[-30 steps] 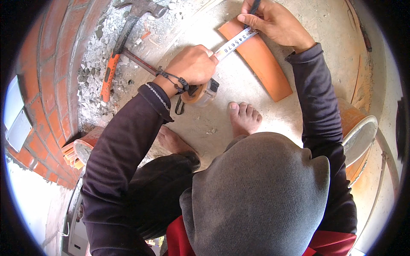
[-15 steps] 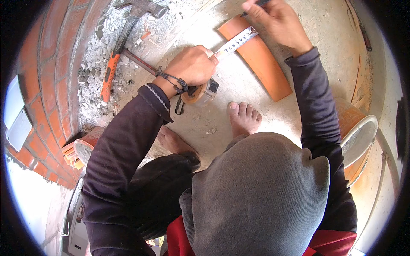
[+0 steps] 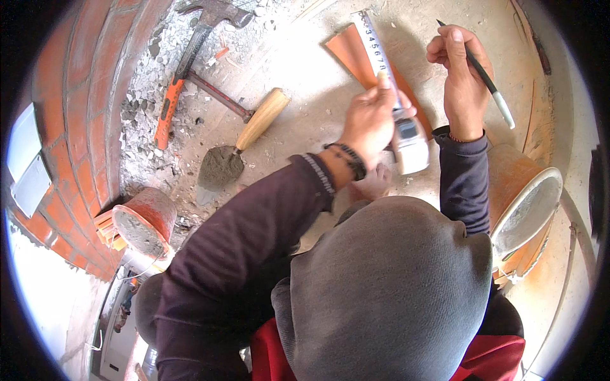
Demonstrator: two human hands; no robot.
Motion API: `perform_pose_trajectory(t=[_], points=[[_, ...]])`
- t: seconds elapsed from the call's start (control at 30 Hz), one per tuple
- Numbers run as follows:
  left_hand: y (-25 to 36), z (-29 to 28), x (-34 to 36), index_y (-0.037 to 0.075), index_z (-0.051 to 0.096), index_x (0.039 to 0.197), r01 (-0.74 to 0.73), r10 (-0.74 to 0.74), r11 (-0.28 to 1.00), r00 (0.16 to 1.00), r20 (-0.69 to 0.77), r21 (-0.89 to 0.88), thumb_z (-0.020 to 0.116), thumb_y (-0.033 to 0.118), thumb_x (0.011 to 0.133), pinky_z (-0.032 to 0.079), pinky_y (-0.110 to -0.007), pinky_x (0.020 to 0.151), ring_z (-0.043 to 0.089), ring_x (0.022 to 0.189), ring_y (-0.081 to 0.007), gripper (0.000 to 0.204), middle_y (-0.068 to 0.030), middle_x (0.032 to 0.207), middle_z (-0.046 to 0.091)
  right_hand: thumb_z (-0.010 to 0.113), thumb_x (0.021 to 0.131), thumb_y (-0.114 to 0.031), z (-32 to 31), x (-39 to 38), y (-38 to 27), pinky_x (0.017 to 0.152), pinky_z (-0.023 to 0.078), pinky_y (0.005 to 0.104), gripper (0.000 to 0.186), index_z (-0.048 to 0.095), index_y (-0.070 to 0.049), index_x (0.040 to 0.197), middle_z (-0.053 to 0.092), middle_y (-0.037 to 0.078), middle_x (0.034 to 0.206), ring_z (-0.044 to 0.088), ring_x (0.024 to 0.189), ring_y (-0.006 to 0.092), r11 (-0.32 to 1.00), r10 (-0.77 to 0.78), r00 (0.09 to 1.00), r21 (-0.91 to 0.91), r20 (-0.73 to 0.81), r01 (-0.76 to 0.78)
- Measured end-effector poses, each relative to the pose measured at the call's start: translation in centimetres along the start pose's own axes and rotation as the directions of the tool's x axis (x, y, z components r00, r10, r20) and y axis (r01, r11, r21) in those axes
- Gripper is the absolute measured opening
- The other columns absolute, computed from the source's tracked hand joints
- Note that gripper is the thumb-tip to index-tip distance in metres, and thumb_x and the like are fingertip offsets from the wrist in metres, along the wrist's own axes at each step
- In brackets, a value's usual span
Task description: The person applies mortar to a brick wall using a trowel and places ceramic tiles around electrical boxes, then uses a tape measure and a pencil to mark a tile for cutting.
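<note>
My left hand [image 3: 372,120] is closed around a tape measure [image 3: 412,149], its case slightly blurred. The white blade [image 3: 373,47] sticks out away from me over an orange clay tile [image 3: 351,52] on the floor. The blade and hand cover part of that tile, and I cannot tell whether the blade touches it. To the right, my right hand [image 3: 466,89] is closed on a slim black marker with a pale end [image 3: 489,82], which slants across the palm. The marker is apart from the tile.
At the left lie a claw hammer [image 3: 170,108] with an orange-and-black grip, a rusty bar [image 3: 219,95] and a trowel [image 3: 260,120] with mortar on its blade. Buckets stand left [image 3: 168,213] and right [image 3: 502,168]. A brick wall [image 3: 73,127] runs along the left, beside rubble [image 3: 143,105].
My left hand has moved right with the tape measure, and the blade has swung from across the tile to pointing away from me. My right hand has drawn right and nearer. The trowel is uncovered.
</note>
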State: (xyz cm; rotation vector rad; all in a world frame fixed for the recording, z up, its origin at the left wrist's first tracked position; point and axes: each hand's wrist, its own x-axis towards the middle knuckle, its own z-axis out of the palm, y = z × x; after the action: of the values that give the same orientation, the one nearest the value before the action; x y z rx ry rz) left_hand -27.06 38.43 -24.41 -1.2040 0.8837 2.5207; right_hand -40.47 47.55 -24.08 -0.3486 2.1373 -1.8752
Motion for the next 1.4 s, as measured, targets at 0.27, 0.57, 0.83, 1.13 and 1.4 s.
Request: perform_pose_trajectory(t=[0.27,0.57,0.83,1.13,1.4], points=[[-1.9,5.7,3.3,0.004,0.05,0.097,-0.029,-0.02,0.93,0.991,-0.129,-0.367,0.033,0.044,0.105,0.057,-0.04,0.069,0.065,0.076,-0.0227,0.045,-0.0132,0.085,0.061,0.056,0.101,-0.023,-2.0,0.3,-3.0,0.068,0.051,0.0255,0.027,0.066,0.002,0.1,0.067,0.006,0.078,0.062,0.071,0.0115,0.991,-0.059,0.998,-0.121,-0.016,0.057],[-2.9,6.3,4.2,0.003,0.061,0.082,-0.068,-0.01,0.957,0.964,-0.266,-0.283,0.036,0.044,0.106,0.05,-0.034,0.059,0.06,0.06,-0.0167,0.053,-0.0076,0.074,0.064,0.052,0.102,-0.028,-1.7,0.4,-5.2,0.066,0.05,0.0244,0.034,0.069,0.001,0.105,0.067,0.005,0.077,0.06,0.071,0.01,0.986,-0.09,0.993,-0.132,0.075,0.099],[-3.7,5.3,4.3,0.003,0.064,0.093,-0.137,0.107,0.976,0.978,-0.18,-0.167,0.037,0.043,0.106,0.053,-0.034,0.068,0.065,0.076,-0.0181,0.051,-0.0101,0.087,0.068,0.067,0.089,-0.012,4.1,-3.9,-4.9,0.063,0.051,0.0296,0.015,0.067,-0.007,0.103,0.066,0.007,0.077,0.061,0.065,0.0157,0.914,-0.076,0.948,-0.358,0.309,0.19],[-4.3,3.6,2.4,0.003,0.063,0.093,-0.099,0.084,0.985,0.99,-0.109,-0.143,0.037,0.044,0.105,0.053,-0.034,0.069,0.065,0.076,-0.0182,0.05,-0.01,0.087,0.068,0.068,0.08,-0.017,5.6,-4.8,-5.7,0.074,0.051,0.0454,0.02,0.068,-0.004,0.095,0.068,0.016,0.086,0.067,0.083,0.0364,0.755,0.097,0.884,-0.612,0.457,0.233],[-4.2,3.7,2.4,0.004,0.063,0.094,-0.07,0.061,0.99,0.995,-0.075,-0.118,0.038,0.044,0.105,0.053,-0.034,0.069,0.065,0.077,-0.0183,0.049,-0.01,0.087,0.067,0.064,0.08,-0.01,5.5,-4.5,-4.3,0.075,0.05,0.048,0.023,0.064,-0.002,0.101,0.067,0.02,0.086,0.066,0.085,0.0389,0.675,0.03,0.868,-0.651,0.495,0.347]])
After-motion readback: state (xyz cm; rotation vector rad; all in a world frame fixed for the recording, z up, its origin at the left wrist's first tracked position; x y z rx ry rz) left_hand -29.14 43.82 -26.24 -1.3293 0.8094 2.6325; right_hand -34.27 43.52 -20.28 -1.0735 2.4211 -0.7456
